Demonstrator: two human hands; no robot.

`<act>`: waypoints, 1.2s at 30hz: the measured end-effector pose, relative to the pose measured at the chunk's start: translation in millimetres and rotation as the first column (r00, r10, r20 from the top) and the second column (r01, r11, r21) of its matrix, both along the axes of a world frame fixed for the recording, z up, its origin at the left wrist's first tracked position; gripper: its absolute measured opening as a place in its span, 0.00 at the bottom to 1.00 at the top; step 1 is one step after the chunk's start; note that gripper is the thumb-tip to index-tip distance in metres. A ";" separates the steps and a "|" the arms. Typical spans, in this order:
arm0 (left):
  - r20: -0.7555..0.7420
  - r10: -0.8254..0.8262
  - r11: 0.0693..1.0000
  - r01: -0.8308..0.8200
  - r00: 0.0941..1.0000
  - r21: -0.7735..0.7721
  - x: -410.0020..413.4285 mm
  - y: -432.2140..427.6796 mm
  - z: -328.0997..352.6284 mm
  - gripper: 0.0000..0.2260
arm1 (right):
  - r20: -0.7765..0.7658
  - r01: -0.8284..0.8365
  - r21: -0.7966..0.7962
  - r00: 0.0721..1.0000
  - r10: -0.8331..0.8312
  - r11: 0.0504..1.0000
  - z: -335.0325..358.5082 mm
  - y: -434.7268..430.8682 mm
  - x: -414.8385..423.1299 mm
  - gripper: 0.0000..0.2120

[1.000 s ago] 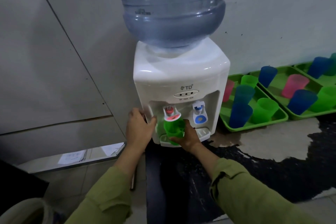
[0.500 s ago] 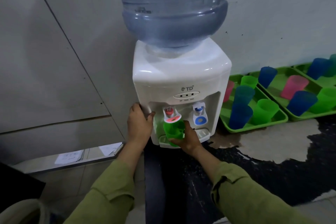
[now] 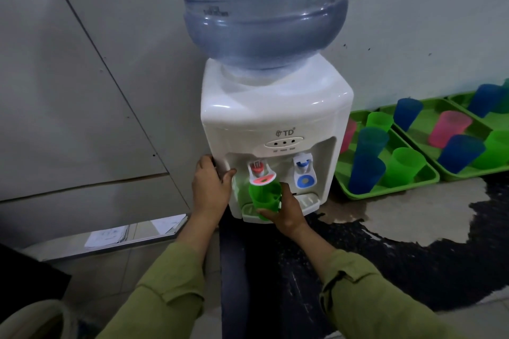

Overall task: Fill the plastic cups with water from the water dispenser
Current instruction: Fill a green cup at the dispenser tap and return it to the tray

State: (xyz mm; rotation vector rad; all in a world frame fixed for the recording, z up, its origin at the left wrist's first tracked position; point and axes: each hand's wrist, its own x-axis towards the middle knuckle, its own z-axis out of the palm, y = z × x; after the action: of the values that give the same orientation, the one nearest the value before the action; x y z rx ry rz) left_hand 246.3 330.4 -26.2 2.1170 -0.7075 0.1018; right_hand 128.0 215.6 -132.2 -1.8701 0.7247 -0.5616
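A white water dispenser with a big blue bottle on top stands against the wall. My right hand holds a green plastic cup pressed against the red tap's lever, above the drip tray. My left hand grips the dispenser's left front corner, thumb on its front. The blue tap to the right is untouched. Whether water is flowing into the cup is not visible.
Two green trays to the right of the dispenser hold several upside-down blue, green and pink cups. The dark counter has a pale worn patch near the trays. Papers lie on a ledge at lower left.
The view has shifted slightly closer and to the left. Both hands keep their places, the cup still against the red tap.
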 end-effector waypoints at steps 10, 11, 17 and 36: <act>-0.034 -0.002 1.000 0.002 0.999 -0.018 0.8 -0.1 0.5 0.17 | 0.024 0.010 0.010 1.000 -0.010 1.000 -6.5 -1.2 2.9 0.35; -0.034 -0.002 1.000 0.001 0.999 -0.018 0.6 -0.4 0.5 0.17 | 0.025 0.009 0.013 1.000 -0.009 1.000 -7.4 -1.2 3.3 0.35; -0.027 0.009 1.000 -0.009 1.000 -0.008 0.6 -1.6 -0.4 0.16 | 0.025 0.001 0.013 1.000 -0.002 1.000 -10.1 -2.9 4.6 0.35; -0.017 0.014 1.000 -0.014 1.000 0.007 -0.6 -1.5 -0.1 0.17 | 0.019 -0.009 0.005 1.000 0.009 1.000 -5.1 -1.7 1.9 0.33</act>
State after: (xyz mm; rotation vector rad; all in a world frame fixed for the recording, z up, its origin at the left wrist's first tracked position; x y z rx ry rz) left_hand 245.7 329.0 -26.2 2.1273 -0.6834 0.0888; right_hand 129.9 214.0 -137.3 -1.8601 0.7041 -0.5708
